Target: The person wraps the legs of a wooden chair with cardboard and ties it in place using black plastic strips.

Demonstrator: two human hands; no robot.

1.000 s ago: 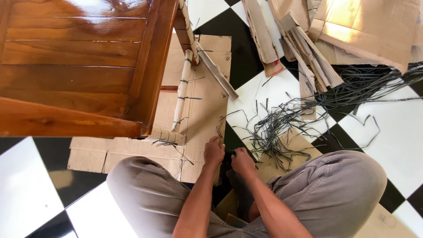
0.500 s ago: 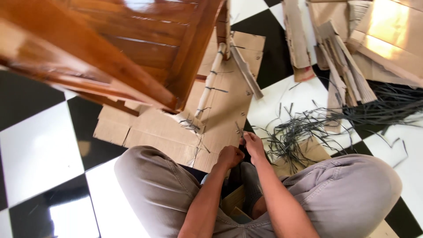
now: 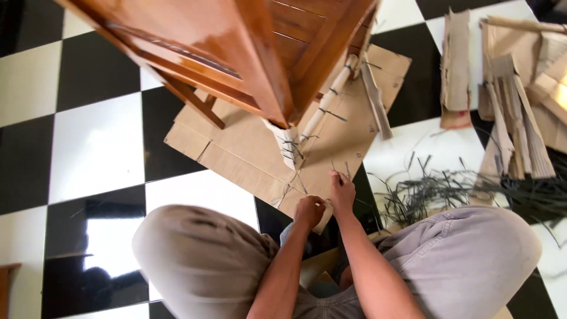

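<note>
Person sits on the checkered floor [image 3: 94, 142], knees wide, a flat cardboard sheet [image 3: 248, 153] lying between the legs and running away under a wooden chair [image 3: 248, 53].

Left hand [image 3: 309, 211] is curled into a loose fist on the near corner of the sheet, knuckles up. It seems to pin or pinch that edge; what lies inside the fist cannot be told. Likely reason: to keep the corner from shifting while the other hand works.

Right hand [image 3: 343, 192] sits just beyond and to the right of the left fist, fingers drawn together at the tips on a thin dark strap end [image 3: 334, 170] that stands up out of the cardboard. The grip looks like a pinch on the strap, though the contact is small and partly hidden.

The strap end points up and away from the pinch, toward the chair, its long axis roughly along the forearm line. More short strap ties [image 3: 292, 150] cross a rolled cardboard sleeve [image 3: 325, 106] wrapped on a chair leg further out from the hands; these lie crosswise to the leg, binding the padding.

To the right of the right hand, a loose heap of dark straps [image 3: 431, 189] lies within easy reach, presumably as stock. Beyond it, stacked cardboard strips [image 3: 514, 118] point mostly away from the person.
</note>
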